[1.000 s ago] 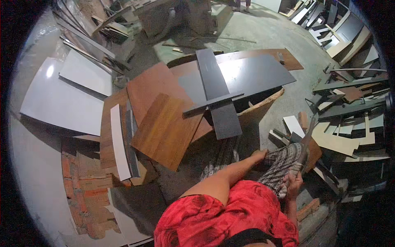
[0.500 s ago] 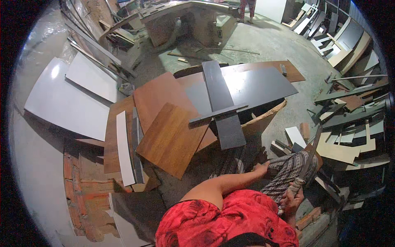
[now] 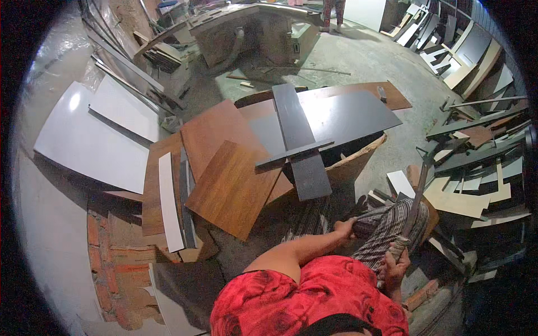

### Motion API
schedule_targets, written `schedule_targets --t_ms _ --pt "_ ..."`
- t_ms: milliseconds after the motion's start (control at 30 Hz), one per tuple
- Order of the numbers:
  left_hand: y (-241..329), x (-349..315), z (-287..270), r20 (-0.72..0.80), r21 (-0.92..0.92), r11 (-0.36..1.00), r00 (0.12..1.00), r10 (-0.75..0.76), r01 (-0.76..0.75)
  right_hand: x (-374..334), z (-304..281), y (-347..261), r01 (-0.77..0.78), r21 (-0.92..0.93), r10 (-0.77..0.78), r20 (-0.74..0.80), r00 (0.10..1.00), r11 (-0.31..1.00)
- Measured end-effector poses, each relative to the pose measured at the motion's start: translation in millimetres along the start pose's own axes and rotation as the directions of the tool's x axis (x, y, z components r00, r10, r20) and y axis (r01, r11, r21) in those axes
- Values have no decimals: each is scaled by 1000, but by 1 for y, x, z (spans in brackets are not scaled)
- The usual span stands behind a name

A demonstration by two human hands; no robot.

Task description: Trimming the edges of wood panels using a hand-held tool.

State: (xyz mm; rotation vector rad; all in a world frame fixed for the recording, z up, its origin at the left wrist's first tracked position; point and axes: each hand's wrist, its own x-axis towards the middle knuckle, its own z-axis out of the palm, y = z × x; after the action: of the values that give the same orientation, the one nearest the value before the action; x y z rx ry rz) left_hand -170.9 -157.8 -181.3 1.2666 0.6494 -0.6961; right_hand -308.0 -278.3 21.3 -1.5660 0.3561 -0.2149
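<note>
My right hand (image 3: 394,267) is closed round the pale, wrapped-looking grip of a long, narrow, dark tool (image 3: 415,213). Its shaft slants up and away past my right knee; whether it is a blade or a bar I cannot make out. My left hand (image 3: 344,228) is at the inner side of my striped right trouser leg (image 3: 386,227), its fingers curled at a dark shape beside the leg that is too unclear to name. In front of me, a brown wood-grain panel (image 3: 232,190) and a dark grey board (image 3: 302,143) lie on a heap of panels.
White panels (image 3: 89,137) lean at the left beside a narrow white strip (image 3: 170,201). Bricks (image 3: 109,257) show at lower left. Many board offcuts (image 3: 459,199) crowd the right side. Beyond the heap stands a workbench (image 3: 252,45); another person's legs (image 3: 334,14) are at the back.
My left hand has shifted slightly left, toward me. The dark tool in my right hand has tilted a little to the left, and its grip has moved slightly up.
</note>
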Motion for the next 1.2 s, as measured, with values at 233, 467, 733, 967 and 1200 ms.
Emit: schedule_targets --t_ms 233,467,733,967,1200 --pt "-55 123 -40 112 80 996 992 -58 49 2 4 -5 41 -96 -28 130 991 995" --pt "-3 19 -13 -7 146 989 999 32 -30 3 -7 7 87 -81 -81 68 994 993" --pt "25 -25 -12 85 97 989 989 -120 112 5 -13 15 79 -108 -72 70 995 991" --pt "8 -8 -8 95 56 997 994 -61 56 0 -1 -11 -140 -28 141 39 989 990" --pt "-48 98 -18 174 130 990 981 -81 59 2 -11 6 24 -46 -20 71 997 999"
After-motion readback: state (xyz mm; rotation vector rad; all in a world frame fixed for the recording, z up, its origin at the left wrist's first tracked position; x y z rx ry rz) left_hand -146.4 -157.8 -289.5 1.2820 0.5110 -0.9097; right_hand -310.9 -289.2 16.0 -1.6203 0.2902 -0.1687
